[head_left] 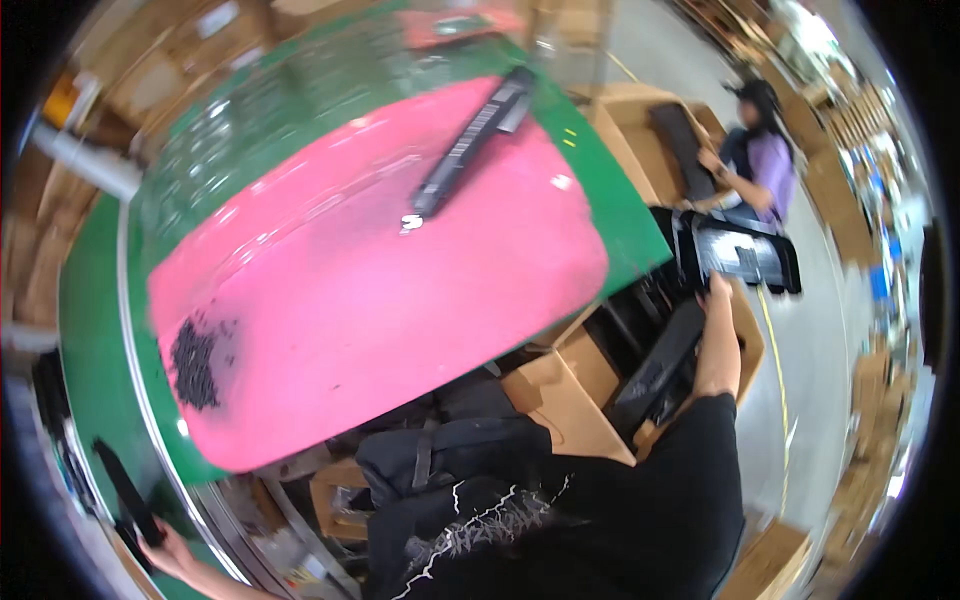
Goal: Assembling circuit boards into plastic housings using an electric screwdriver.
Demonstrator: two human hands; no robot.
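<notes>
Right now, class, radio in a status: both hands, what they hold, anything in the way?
Right hand reaching into cardboard box, on a long black part. Left hand low, gripping a black strip. Another black bar lies on the pink mat.

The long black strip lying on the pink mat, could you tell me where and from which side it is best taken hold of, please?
Take the long black strip near its middle, grip across its narrow width, coming down from above. It lies flat on the pink mat, with bare mat along both long edges. Its lower end, near a small white piece, lies closer to the person, but gripping there would likely let the strip tip.
</notes>
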